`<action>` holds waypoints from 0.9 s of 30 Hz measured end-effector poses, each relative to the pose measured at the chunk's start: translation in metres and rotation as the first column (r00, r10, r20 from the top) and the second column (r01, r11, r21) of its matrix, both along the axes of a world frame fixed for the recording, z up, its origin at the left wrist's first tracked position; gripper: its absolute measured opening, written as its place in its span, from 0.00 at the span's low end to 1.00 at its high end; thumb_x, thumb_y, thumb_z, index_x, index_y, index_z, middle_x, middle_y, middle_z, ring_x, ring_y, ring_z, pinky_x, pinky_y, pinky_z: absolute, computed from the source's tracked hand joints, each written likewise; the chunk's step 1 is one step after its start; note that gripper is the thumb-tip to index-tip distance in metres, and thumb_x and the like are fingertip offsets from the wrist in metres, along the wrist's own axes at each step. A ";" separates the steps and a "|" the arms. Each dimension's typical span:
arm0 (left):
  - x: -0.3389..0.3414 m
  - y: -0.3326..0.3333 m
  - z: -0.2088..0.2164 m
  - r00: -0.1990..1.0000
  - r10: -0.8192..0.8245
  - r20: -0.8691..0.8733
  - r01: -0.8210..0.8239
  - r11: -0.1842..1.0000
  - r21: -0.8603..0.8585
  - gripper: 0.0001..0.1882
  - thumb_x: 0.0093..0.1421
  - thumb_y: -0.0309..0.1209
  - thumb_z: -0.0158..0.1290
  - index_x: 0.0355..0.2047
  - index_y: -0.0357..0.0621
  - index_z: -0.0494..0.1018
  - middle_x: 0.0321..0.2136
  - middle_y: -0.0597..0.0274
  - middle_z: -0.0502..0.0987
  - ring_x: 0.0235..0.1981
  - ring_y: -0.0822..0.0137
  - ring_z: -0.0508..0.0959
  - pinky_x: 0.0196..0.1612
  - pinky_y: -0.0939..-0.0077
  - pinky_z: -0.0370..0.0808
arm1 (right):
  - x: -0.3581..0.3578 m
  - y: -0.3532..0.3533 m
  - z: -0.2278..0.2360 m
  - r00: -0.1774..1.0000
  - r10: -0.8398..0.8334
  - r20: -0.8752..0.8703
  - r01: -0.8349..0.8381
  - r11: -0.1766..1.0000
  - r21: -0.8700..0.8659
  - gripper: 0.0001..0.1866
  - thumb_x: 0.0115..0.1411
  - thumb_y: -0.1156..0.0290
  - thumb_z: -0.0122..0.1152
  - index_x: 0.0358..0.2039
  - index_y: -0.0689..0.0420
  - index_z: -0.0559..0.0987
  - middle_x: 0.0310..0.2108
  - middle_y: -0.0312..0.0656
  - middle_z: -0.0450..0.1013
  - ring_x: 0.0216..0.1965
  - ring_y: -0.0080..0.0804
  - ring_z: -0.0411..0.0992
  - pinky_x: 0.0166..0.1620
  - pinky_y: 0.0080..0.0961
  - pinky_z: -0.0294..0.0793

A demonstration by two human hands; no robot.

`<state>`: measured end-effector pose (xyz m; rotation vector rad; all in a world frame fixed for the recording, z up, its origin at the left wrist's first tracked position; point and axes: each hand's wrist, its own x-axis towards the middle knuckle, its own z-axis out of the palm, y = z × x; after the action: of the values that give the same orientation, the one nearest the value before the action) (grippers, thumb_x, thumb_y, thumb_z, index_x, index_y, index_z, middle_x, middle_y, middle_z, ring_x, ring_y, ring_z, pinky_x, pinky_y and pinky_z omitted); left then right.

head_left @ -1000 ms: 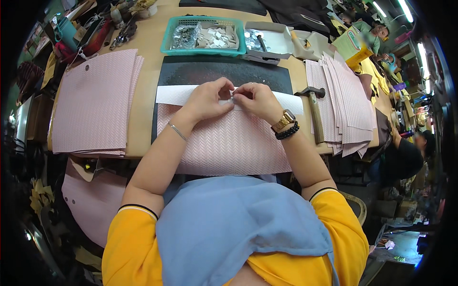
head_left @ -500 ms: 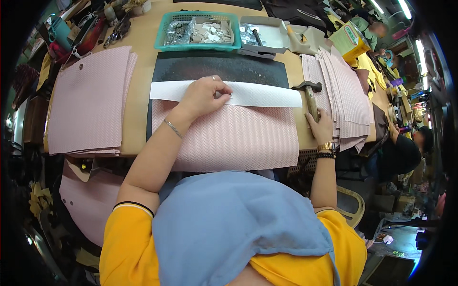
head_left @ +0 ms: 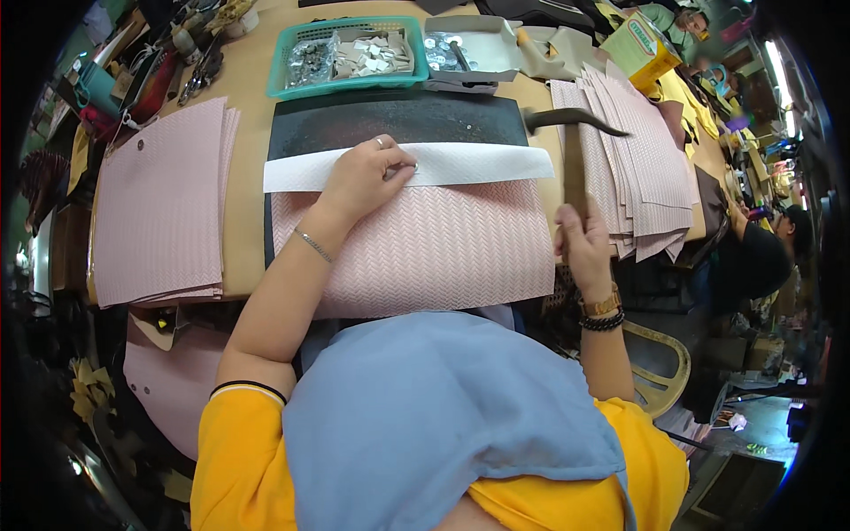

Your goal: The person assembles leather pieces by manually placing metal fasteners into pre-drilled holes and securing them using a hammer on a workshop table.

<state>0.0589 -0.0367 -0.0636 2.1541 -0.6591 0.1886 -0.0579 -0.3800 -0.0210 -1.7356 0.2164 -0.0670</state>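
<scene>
A pink herringbone-textured sheet lies before me, its far edge folded back to show a white underside. Beneath it is a dark board. On the white strip rests my left hand, fingertips pinched together at a small shiny piece too tiny to name. To the right, my right hand grips the wooden handle of a hammer, which stands raised with its dark curved head above the table.
Pink sheets are stacked at the left, and another pile at the right. Behind the board stand a teal basket of small pieces and a grey box of metal discs. A yellow tin is at the far right; other people sit beyond.
My right hand has closed round the hammer's handle and lifted it off the table. My left hand stays pinched on the white strip.
</scene>
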 end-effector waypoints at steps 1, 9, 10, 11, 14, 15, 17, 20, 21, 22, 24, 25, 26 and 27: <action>0.000 -0.001 0.004 1.000 0.014 0.017 -0.015 0.999 0.050 0.08 0.60 0.28 0.65 0.40 0.45 0.84 0.33 0.61 0.79 0.31 0.64 0.81 0.37 0.72 0.77 | -0.006 0.011 0.006 0.998 0.069 -0.010 -0.069 0.996 -0.060 0.27 0.72 0.70 0.57 0.69 0.58 0.65 0.36 0.36 0.73 0.26 0.16 0.71 0.27 0.16 0.70; 0.003 0.001 -0.005 0.999 0.020 -0.047 -0.024 0.996 -0.082 0.07 0.59 0.28 0.65 0.38 0.42 0.84 0.30 0.59 0.78 0.29 0.64 0.80 0.35 0.72 0.76 | -0.010 0.069 -0.003 0.884 0.450 0.125 -0.339 0.802 -0.492 0.36 0.69 0.75 0.57 0.75 0.53 0.59 0.57 0.59 0.74 0.56 0.46 0.77 0.59 0.30 0.72; 0.004 0.001 -0.006 1.000 0.018 -0.020 -0.019 0.998 -0.060 0.07 0.59 0.28 0.65 0.38 0.41 0.84 0.29 0.59 0.78 0.28 0.64 0.79 0.35 0.72 0.76 | -0.009 0.071 -0.002 0.883 0.454 0.120 -0.345 0.800 -0.490 0.36 0.69 0.75 0.57 0.75 0.53 0.59 0.57 0.59 0.74 0.56 0.46 0.77 0.59 0.30 0.72; 0.005 0.001 -0.005 1.000 0.011 0.012 -0.011 0.999 -0.038 0.07 0.59 0.28 0.66 0.37 0.41 0.84 0.29 0.59 0.78 0.28 0.64 0.79 0.35 0.72 0.76 | -0.008 0.071 0.000 0.893 0.444 0.075 -0.353 0.793 -0.496 0.35 0.69 0.75 0.57 0.75 0.53 0.59 0.57 0.59 0.74 0.56 0.47 0.77 0.59 0.31 0.72; 0.002 0.003 -0.003 1.000 0.029 0.008 -0.029 1.000 0.007 0.06 0.59 0.27 0.66 0.36 0.40 0.84 0.29 0.59 0.78 0.27 0.65 0.79 0.34 0.73 0.76 | -0.007 0.072 -0.003 0.888 0.447 0.109 -0.333 0.789 -0.517 0.35 0.69 0.75 0.57 0.75 0.53 0.59 0.57 0.59 0.74 0.56 0.47 0.77 0.60 0.30 0.72; 0.003 0.003 -0.003 0.999 0.029 0.013 -0.029 1.000 0.005 0.06 0.59 0.27 0.66 0.36 0.40 0.84 0.29 0.59 0.78 0.27 0.65 0.79 0.34 0.73 0.76 | -0.006 0.072 -0.004 0.868 0.460 0.188 -0.304 0.792 -0.529 0.35 0.69 0.75 0.57 0.75 0.53 0.59 0.57 0.59 0.74 0.55 0.48 0.77 0.59 0.30 0.72; 0.002 0.002 -0.005 1.000 0.017 0.021 -0.016 0.999 -0.042 0.07 0.58 0.27 0.65 0.37 0.40 0.84 0.29 0.59 0.78 0.27 0.64 0.79 0.33 0.73 0.75 | -0.009 0.076 0.000 0.888 0.417 0.193 -0.297 0.842 -0.450 0.35 0.69 0.75 0.57 0.75 0.53 0.59 0.57 0.60 0.74 0.56 0.47 0.77 0.59 0.30 0.72; 0.005 0.002 -0.005 1.000 -0.003 -0.022 0.002 0.998 -0.065 0.07 0.58 0.26 0.65 0.38 0.41 0.85 0.30 0.59 0.79 0.28 0.64 0.79 0.33 0.73 0.75 | -0.003 0.076 -0.004 0.889 0.417 0.187 -0.295 0.837 -0.461 0.35 0.69 0.76 0.57 0.75 0.53 0.59 0.57 0.60 0.74 0.56 0.45 0.77 0.59 0.28 0.72; 0.005 0.003 -0.007 1.000 -0.004 -0.022 0.002 0.998 -0.066 0.07 0.58 0.26 0.65 0.38 0.41 0.85 0.30 0.59 0.79 0.28 0.64 0.79 0.33 0.73 0.75 | -0.002 0.076 -0.005 0.870 0.458 0.183 -0.294 0.780 -0.552 0.35 0.69 0.76 0.56 0.75 0.53 0.59 0.57 0.60 0.75 0.55 0.43 0.77 0.58 0.28 0.72; 0.005 0.004 -0.009 0.999 0.002 -0.037 -0.004 0.999 -0.054 0.08 0.58 0.26 0.65 0.38 0.41 0.85 0.30 0.59 0.79 0.28 0.65 0.79 0.33 0.73 0.75 | -0.002 0.076 -0.002 0.870 0.457 0.183 -0.294 0.780 -0.553 0.35 0.69 0.76 0.56 0.75 0.53 0.59 0.57 0.60 0.75 0.55 0.43 0.77 0.58 0.28 0.72; 0.006 0.005 -0.008 0.999 0.013 -0.047 -0.015 0.999 -0.044 0.08 0.58 0.25 0.65 0.39 0.41 0.85 0.31 0.59 0.80 0.28 0.66 0.79 0.33 0.73 0.75 | -0.001 0.078 0.005 0.896 0.435 0.086 -0.360 0.827 -0.432 0.35 0.69 0.76 0.56 0.75 0.53 0.59 0.55 0.61 0.76 0.52 0.44 0.79 0.56 0.29 0.74; 0.007 0.004 -0.008 1.000 0.003 -0.011 -0.004 0.998 -0.056 0.08 0.58 0.25 0.65 0.39 0.41 0.85 0.31 0.59 0.80 0.27 0.67 0.79 0.33 0.73 0.75 | 0.000 0.079 0.003 0.895 0.437 0.087 -0.361 0.825 -0.434 0.35 0.69 0.76 0.56 0.75 0.53 0.59 0.55 0.61 0.76 0.52 0.44 0.79 0.56 0.29 0.74; 0.005 0.003 -0.009 1.000 -0.006 0.018 0.007 0.998 -0.067 0.08 0.58 0.25 0.65 0.39 0.40 0.85 0.31 0.59 0.80 0.27 0.68 0.79 0.32 0.74 0.75 | -0.001 0.079 -0.003 0.888 0.417 0.194 -0.296 0.840 -0.454 0.35 0.69 0.76 0.56 0.75 0.54 0.59 0.54 0.61 0.76 0.50 0.47 0.79 0.55 0.30 0.74; 0.005 0.003 -0.010 1.000 -0.003 0.013 0.004 0.998 -0.068 0.08 0.58 0.25 0.65 0.39 0.40 0.85 0.31 0.59 0.80 0.27 0.68 0.79 0.32 0.74 0.75 | -0.003 0.079 -0.006 0.868 0.396 0.299 -0.229 0.854 -0.467 0.35 0.69 0.77 0.56 0.75 0.54 0.59 0.52 0.62 0.76 0.48 0.49 0.79 0.55 0.31 0.75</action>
<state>0.0638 -0.0335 -0.0735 2.0884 -0.6547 0.2195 -0.0604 -0.3006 -0.0271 -2.1221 -0.4135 -0.2234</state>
